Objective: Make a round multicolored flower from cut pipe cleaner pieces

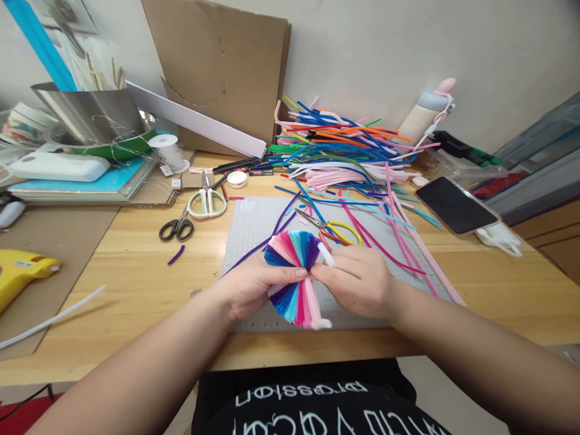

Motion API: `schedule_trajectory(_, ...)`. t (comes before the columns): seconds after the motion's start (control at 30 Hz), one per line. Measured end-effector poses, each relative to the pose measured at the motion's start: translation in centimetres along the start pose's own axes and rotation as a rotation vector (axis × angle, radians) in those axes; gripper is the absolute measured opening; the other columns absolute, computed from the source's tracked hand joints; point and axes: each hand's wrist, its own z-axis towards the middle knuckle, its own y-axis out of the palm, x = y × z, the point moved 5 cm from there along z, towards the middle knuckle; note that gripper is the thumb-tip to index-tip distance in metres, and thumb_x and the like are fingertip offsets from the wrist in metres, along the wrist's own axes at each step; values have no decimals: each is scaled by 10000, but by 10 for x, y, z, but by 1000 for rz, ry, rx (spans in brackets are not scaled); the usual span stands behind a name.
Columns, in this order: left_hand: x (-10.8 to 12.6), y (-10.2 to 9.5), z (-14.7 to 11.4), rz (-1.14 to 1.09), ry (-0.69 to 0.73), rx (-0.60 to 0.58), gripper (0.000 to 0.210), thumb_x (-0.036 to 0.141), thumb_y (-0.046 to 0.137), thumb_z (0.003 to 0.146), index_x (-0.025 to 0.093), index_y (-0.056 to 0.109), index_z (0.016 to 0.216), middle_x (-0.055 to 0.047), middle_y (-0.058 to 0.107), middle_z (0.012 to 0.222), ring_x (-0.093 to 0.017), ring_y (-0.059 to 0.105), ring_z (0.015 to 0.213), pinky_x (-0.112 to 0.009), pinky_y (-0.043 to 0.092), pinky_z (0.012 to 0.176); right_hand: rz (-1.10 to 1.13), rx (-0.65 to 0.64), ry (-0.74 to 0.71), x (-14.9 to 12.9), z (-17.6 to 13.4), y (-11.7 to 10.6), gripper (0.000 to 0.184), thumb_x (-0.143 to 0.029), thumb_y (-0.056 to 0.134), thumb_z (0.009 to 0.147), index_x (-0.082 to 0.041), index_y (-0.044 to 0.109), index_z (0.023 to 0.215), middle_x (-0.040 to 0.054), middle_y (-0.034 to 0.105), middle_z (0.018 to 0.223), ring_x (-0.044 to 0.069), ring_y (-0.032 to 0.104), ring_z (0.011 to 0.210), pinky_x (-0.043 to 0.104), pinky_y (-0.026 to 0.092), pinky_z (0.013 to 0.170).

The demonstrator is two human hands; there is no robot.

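Observation:
Between my hands is a round fan of pipe cleaners (290, 246), banded in blue, teal, pink, magenta and purple. My left hand (254, 281) grips it from the left, its thumb lying across the front near the centre. The fingers of my right hand (357, 278) pinch at the fan's centre on the right side, where a white pipe cleaner end (325, 254) sticks out. What exactly the right fingertips hold is hidden. Just beyond the fan, scissors with yellow and orange handles (335, 231) lie on the grey cutting mat (258, 217).
A heap of loose pipe cleaners (344, 145) lies at the back. A phone (457, 204) rests at the right. White-handled scissors (206, 202), black-handled scissors (176, 227) and a yellow glue gun (27, 270) lie to the left. A metal pot (95, 112) stands behind them.

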Motion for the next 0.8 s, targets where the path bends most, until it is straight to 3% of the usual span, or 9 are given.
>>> schedule_trajectory(0.17, 5, -1, 1, 39, 85, 33, 183, 92, 744, 643, 143, 705, 815, -31, 715, 829, -126, 637, 755, -253, 473, 810, 8, -54, 78, -1, 2, 2, 177, -101, 465, 835, -160, 628, 873, 42, 619, 664, 149, 545, 607, 277, 388, 540)
schedule_trajectory(0.4, 5, -5, 1, -15, 41, 119, 148, 112, 738, 648, 133, 692, 787, -33, 692, 718, -135, 626, 673, -249, 498, 695, 15, -132, 163, 4, -5, 5, 238, -139, 448, 880, -172, 611, 1050, 63, 650, 767, 169, 584, 707, 292, 432, 622)
schedule_trajectory(0.53, 3, -4, 2, -38, 21, 98, 104, 116, 736, 641, 130, 638, 609, -2, 613, 540, -126, 584, 570, -271, 497, 678, 67, -166, 196, 7, -7, 5, 221, -145, 467, 867, -195, 633, 1003, 60, 650, 772, 167, 567, 694, 295, 416, 625)
schedule_trajectory(0.6, 2, -5, 2, 4, 37, 105, 89, 139, 741, 642, 134, 652, 652, -8, 635, 583, -137, 597, 610, -285, 494, 712, 129, -168, 258, 7, -4, 5, 190, -146, 473, 852, -187, 643, 929, 47, 628, 708, 156, 540, 634, 287, 386, 584)
schedule_trajectory(0.7, 8, -7, -2, 206, 152, 200, 195, 201, 759, 636, 159, 691, 814, -23, 693, 766, -154, 619, 719, -289, 482, 747, 374, -159, 528, 10, 5, 4, 171, -189, 476, 854, -172, 609, 749, 5, 535, 576, 125, 468, 537, 266, 332, 523)
schedule_trajectory(0.8, 24, -5, -13, 579, 320, 306, 161, 274, 748, 648, 167, 694, 755, -31, 691, 730, -163, 609, 665, -289, 474, 657, 894, -173, 977, 13, 6, 12, 227, -314, 528, 838, -172, 541, 662, -23, 484, 550, 93, 412, 491, 229, 304, 470)
